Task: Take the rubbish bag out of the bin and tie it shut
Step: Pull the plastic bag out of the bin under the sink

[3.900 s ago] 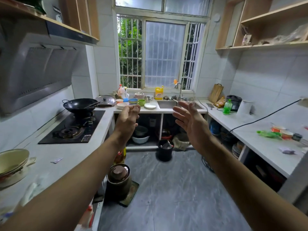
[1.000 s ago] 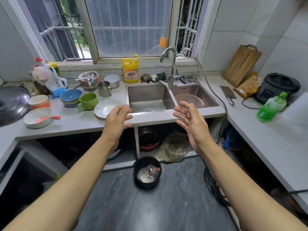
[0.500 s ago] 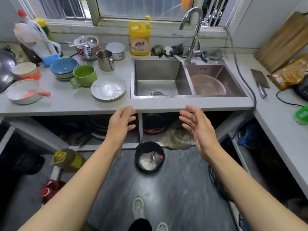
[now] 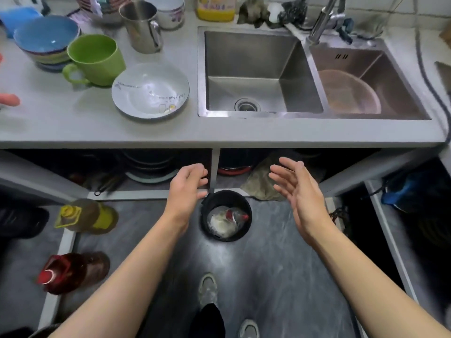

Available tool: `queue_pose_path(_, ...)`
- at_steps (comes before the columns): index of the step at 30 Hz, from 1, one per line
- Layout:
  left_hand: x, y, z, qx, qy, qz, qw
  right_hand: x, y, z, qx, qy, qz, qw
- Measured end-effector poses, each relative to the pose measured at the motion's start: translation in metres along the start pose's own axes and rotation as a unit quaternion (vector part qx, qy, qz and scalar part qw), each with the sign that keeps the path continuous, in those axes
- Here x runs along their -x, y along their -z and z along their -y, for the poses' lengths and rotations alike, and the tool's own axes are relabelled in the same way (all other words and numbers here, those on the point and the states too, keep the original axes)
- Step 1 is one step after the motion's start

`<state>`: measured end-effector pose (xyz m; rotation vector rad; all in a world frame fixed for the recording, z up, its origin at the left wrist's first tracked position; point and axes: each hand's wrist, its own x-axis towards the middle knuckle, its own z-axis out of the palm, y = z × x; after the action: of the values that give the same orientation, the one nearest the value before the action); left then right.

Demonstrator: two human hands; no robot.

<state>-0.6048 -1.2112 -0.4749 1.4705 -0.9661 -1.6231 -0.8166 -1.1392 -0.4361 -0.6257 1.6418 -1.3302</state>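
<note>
While the black bin point(image 4: 225, 215) stands on the floor just in front of the counter point(image 4: 97, 128), its bag point(image 4: 210, 234) inside holding rubbish, your left hand point(image 4: 186, 191) and right hand point(image 4: 299, 191) hover either side above it, fingers spread, holding nothing.

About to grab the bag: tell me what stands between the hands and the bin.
Nothing visible: left hand and right hand, both open, flank the small black round bin on bare grey floor.
</note>
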Motion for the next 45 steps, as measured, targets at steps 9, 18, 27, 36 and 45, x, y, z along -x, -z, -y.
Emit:
queue_pose_path(9, -0.024, 0.007, 0.086, 0.012, 0.001, -0.026, 1.000, -0.036, -0.006, -0.087, -0.011, -0.013, 0.044, 0.999)
queue_pose_path(18, -0.059, 0.011, 0.230, -0.007, -0.057, -0.056, 0.997, -0.066, 0.016, -0.245, -0.009, 0.046, 0.070, 0.996)
queue_pose_path(27, -0.113, 0.013, 0.353, -0.002, -0.092, -0.070, 0.993, -0.110, 0.030, -0.386, -0.011, 0.085, 0.058, 0.995)
queue_pose_path(36, -0.119, 0.023, 0.408, -0.003, -0.102, -0.084, 0.991, -0.121, 0.029, -0.438, -0.015, 0.111, 0.065, 0.992)
queue_pose_path(45, -0.142, 0.010, 0.444, -0.051, -0.096, -0.051, 0.993, -0.132, 0.024, -0.467, 0.067, 0.158, 0.088, 0.981)
